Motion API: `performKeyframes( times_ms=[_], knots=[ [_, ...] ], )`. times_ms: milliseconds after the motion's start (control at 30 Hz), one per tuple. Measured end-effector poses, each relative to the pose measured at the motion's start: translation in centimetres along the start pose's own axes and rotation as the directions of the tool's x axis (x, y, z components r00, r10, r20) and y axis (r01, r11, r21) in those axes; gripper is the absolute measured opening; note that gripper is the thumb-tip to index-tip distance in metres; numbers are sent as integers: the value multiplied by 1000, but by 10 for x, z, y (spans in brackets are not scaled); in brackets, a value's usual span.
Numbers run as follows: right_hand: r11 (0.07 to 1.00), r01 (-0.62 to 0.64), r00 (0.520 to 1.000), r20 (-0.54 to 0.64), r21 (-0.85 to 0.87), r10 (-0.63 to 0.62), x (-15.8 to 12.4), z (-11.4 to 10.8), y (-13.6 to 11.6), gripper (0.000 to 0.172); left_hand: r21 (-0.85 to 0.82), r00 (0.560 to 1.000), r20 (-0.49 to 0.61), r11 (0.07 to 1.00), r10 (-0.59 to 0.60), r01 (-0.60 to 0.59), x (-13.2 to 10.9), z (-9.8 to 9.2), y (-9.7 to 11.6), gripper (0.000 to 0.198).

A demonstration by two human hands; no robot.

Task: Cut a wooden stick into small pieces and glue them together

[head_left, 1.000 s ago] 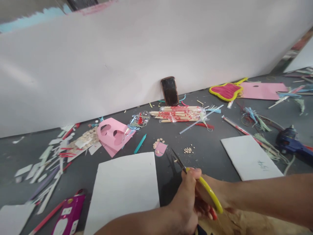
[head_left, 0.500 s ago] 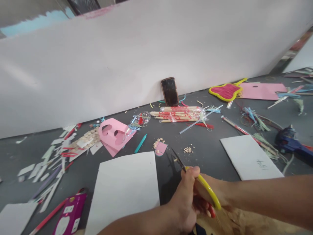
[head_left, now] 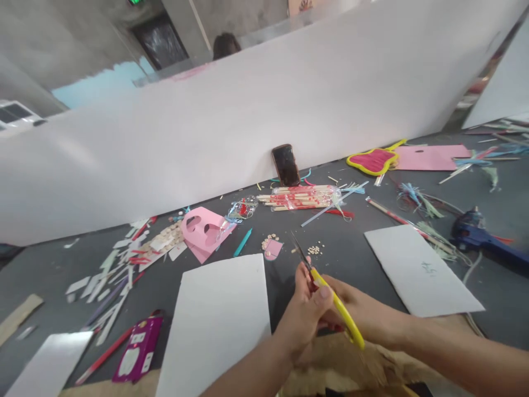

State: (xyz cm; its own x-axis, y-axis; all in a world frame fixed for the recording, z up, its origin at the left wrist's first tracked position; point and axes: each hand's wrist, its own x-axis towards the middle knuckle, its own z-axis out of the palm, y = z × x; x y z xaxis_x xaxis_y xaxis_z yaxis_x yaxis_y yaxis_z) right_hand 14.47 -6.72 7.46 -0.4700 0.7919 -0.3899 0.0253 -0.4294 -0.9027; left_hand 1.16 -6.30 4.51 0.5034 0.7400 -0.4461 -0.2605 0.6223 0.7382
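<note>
Both my hands meet low in the middle over a pair of yellow-handled scissors (head_left: 333, 306) whose thin blades point up and left. My left hand (head_left: 303, 317) is curled, its thumb pressed on the yellow handle near the pivot. My right hand (head_left: 363, 317) is closed under the handle loops. A white sheet (head_left: 219, 320) lies just left of my hands on the dark grey table (head_left: 347, 270). A small pink cut-out with beads (head_left: 271, 248) and a little pile of beads (head_left: 314, 250) lie just beyond the blade tips.
A phone (head_left: 285, 164) leans on the long white board (head_left: 248, 127). Nearby lie bagged sticks (head_left: 303, 197), pink cut card (head_left: 204, 231), a teal pen (head_left: 242, 242), another white sheet (head_left: 417, 270), a blue glue gun (head_left: 481, 237), a magenta box (head_left: 138, 355) and paper scraps (head_left: 111, 270).
The view has tilted up, showing more of the room behind the board. My hands with the scissors have lifted a little and sit higher in the picture.
</note>
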Motion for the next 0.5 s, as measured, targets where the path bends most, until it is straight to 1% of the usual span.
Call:
performKeyframes(
  times_ms=[67, 133, 167, 233, 300, 367, 433, 500],
  knots=[
    [995, 87, 992, -83, -55, -91, -3, 0, 9, 30, -10, 998, 1, 998, 66, -66, -4, 1, -3, 93],
    [977, 184, 965, -168, -107, -200, -4, -2, 21, 29, -14, 995, -12, 995, 94, -95, -7, 4, -9, 99],
    [965, 215, 948, -206, -148, -243, -4, -2, 27, 27, -11, 994, -19, 994, 104, -105, -9, 7, -12, 102],
    [936, 233, 920, -252, -264, -300, -4, -3, 35, 20, 15, 988, -28, 989, 150, -149, -10, 12, -18, 109],
    [907, 213, 911, -262, -363, -319, -5, -4, 39, 16, 57, 980, -33, 979, 198, -196, -10, 18, -21, 115],
    [898, 202, 907, -270, -392, -322, -6, -3, 41, 17, 102, 977, -29, 973, 212, -208, -9, 23, -23, 116],
    [911, 198, 898, -306, -361, -316, -5, -2, 42, 21, 155, 976, -32, 966, 213, -206, -8, 25, -22, 112],
    [932, 200, 891, -339, -302, -301, -3, 2, 43, 27, 237, 972, -62, 949, 226, -206, -8, 24, -22, 106]
  ],
)
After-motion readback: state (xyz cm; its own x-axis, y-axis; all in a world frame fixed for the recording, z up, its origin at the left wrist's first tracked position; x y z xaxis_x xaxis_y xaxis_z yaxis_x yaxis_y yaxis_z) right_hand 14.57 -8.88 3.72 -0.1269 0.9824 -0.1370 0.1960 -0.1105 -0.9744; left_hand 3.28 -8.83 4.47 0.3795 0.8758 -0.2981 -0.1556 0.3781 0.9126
